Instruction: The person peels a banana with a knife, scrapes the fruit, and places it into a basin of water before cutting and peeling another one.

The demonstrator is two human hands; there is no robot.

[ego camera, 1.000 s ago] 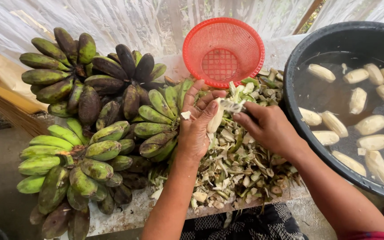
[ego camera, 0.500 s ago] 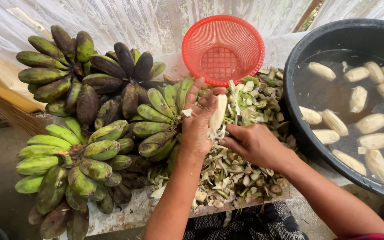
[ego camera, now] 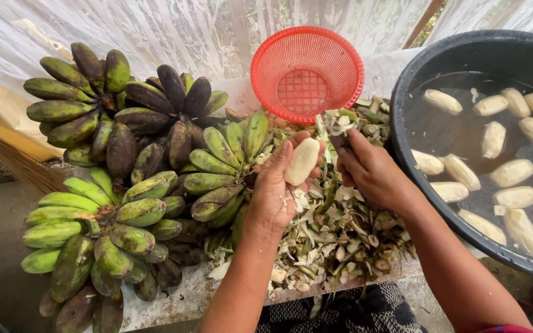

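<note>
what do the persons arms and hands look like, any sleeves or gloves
Both arms are bare from wrist to past the elbow, with no gloves, rings, watch or bracelets showing. The left hand has small pale scraps stuck to the palm. The right hand looks clean of them. A sliver of red sleeve shows at the right upper arm, at the bottom edge of the picture. No left sleeve is in view.

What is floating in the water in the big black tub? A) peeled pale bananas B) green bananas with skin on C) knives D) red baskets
A: the black tub holds water with many peeled pale bananas in it, all skinless and cream-coloured, like the one in the left hand.
</note>
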